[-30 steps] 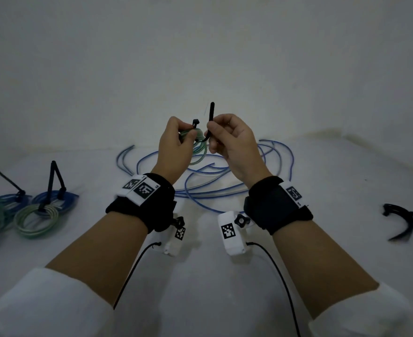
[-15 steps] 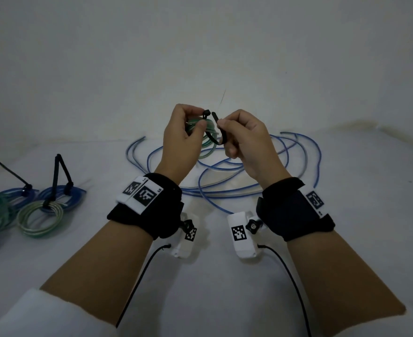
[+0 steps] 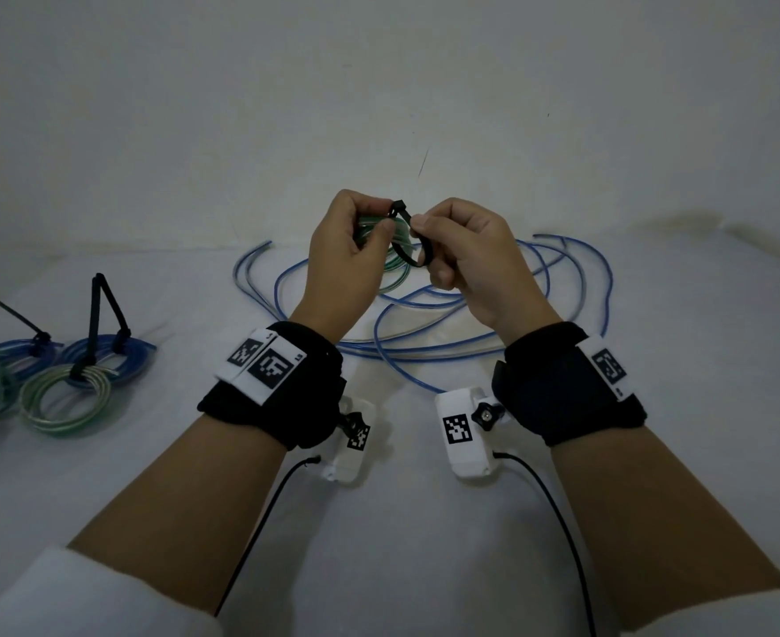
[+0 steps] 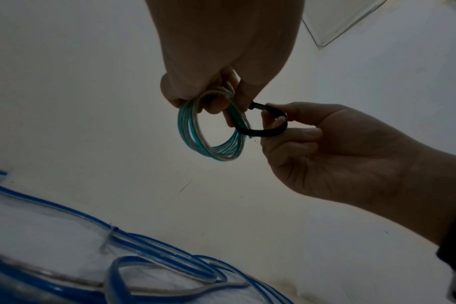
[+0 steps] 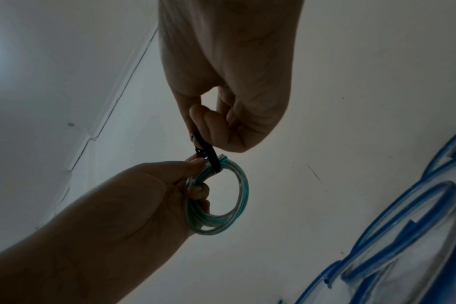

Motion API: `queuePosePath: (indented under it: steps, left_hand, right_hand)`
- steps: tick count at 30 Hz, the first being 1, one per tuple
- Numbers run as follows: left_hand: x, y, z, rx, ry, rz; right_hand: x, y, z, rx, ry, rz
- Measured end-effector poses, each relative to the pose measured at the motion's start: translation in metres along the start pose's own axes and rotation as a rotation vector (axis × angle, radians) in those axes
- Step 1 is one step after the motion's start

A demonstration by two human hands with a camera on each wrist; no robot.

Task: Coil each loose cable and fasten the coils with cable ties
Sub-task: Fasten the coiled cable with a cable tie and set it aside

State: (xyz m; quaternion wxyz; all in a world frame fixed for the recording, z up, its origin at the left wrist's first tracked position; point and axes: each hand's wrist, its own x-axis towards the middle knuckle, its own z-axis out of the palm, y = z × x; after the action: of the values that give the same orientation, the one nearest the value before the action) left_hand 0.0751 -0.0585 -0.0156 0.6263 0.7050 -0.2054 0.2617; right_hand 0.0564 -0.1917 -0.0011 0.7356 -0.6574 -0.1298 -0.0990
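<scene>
A white table (image 3: 425, 544) runs back to a plain white wall, and the light is dim and grey. Both hands are raised above the middle of the table, close together.

The left hand (image 3: 347, 264) grips a small coil of green and clear cable (image 4: 211, 131), its fingers curled round the upper part of the coil and one fingertip showing through the ring. A black cable tie (image 4: 268, 125) is looped round the right side of the coil. Its square head (image 3: 398, 208) sits at the top, just beside the left thumb and forefinger.

The right hand (image 3: 466, 264) pinches the tie's strap between thumb and forefinger, with the other fingers curled into the palm. The strap bends in a wide loop from the coil to those fingers; the loop is not drawn tight against the cable. Whether the tip has passed through the head cannot be told.

On the table beneath and beyond the hands lies a loose blue cable (image 3: 471, 347) in large sprawling loops, its ends pointing to the far left. At the near left of the table is a group of finished coils (image 3: 64, 397), blue and green, each bound with a black tie whose long tail sticks up.

Both wrists wear black bands (image 3: 287, 388) with white printed markers, and a thin black wire leads back from each small white camera box under the wrists. White sleeves cover the forearms at the near edge.
</scene>
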Motion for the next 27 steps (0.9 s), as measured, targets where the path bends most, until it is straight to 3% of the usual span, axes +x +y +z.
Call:
queuePosePath:
  steps: [9,17,27]
  left_hand:
    - [0.002,0.001,-0.004,-0.007,-0.088,-0.013]
    - [0.001,0.007,-0.004,0.221,-0.226,0.095]
    - [-0.003,0.007,-0.005,0.414,-0.397,0.151]
  right_hand:
    - [0.000,-0.003,-0.002,0.003,0.053,-0.013]
    - [0.001,-0.007,-0.005,0.005,0.012,-0.004]
    - [0.007,0.003,-0.015,0.040,0.168,0.043]
